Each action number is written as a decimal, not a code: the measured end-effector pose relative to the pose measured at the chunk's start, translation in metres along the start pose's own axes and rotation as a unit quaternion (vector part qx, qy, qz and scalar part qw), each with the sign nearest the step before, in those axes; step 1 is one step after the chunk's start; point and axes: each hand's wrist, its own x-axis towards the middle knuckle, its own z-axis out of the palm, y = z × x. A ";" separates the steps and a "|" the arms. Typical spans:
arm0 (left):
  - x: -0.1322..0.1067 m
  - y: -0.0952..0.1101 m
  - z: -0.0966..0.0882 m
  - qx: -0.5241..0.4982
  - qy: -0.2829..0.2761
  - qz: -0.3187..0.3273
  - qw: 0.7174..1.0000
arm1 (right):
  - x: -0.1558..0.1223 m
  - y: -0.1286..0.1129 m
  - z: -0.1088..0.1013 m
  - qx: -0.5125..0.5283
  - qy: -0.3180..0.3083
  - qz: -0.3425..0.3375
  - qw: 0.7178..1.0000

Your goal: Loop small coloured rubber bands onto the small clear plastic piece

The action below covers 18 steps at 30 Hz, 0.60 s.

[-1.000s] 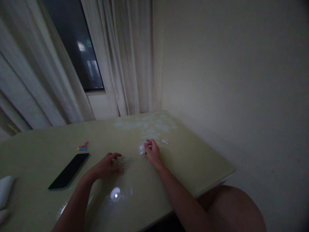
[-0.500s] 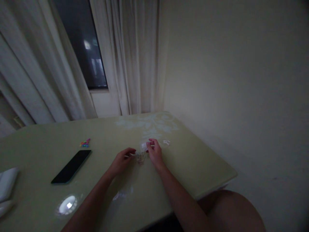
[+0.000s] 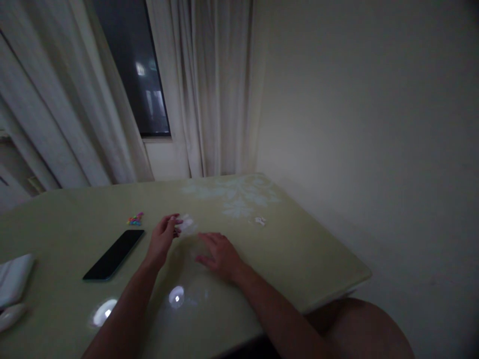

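The left hand [image 3: 160, 238] is raised over the middle of the tabletop [image 3: 318, 259], its fingers bent and its grip drawn nearly closed at the near left edge of a small, clear plastic packet with whitish patches [image 3: 187, 223]. The packet juts out to the right from those fingertips, its far side free; it appears pinched between thumb and fingers, though the contact is dim and blurred.

The right hand [image 3: 221, 258] is palm down, just to the right of the packet and nearer the person. Its grip is loose and partly open, fingers stretched to the left and the thumb held apart below them; whether it has hold of anything under the fingers, I cannot tell.

To the right of the packet, well apart from both hands, lies a little cluster of small white pieces [image 3: 260, 221]. Beyond and to the left of the left hand sits a small heap of bright multicoloured pieces [image 3: 135, 219], and near it a flat black rectangular phone [image 3: 114, 255] lies aslant, screen up. At the far left are a white boxy object [image 3: 15, 279] and, just below it, a smooth white rounded object [image 3: 12, 317]. Behind the tabletop hang pale, pleated fabric curtains [image 3: 220, 89] beside a dark window [image 3: 130, 65].
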 end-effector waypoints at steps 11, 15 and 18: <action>0.014 -0.014 -0.013 0.052 0.046 -0.036 0.997 | -0.002 0.012 -0.005 -0.153 -0.028 -0.012 0.988; 0.012 -0.014 -0.010 0.079 0.027 -0.031 0.996 | 0.001 0.027 -0.013 -0.152 0.008 0.065 0.986; 0.010 -0.016 -0.007 0.103 0.001 -0.026 0.994 | 0.001 0.031 -0.013 -0.147 0.006 0.083 0.986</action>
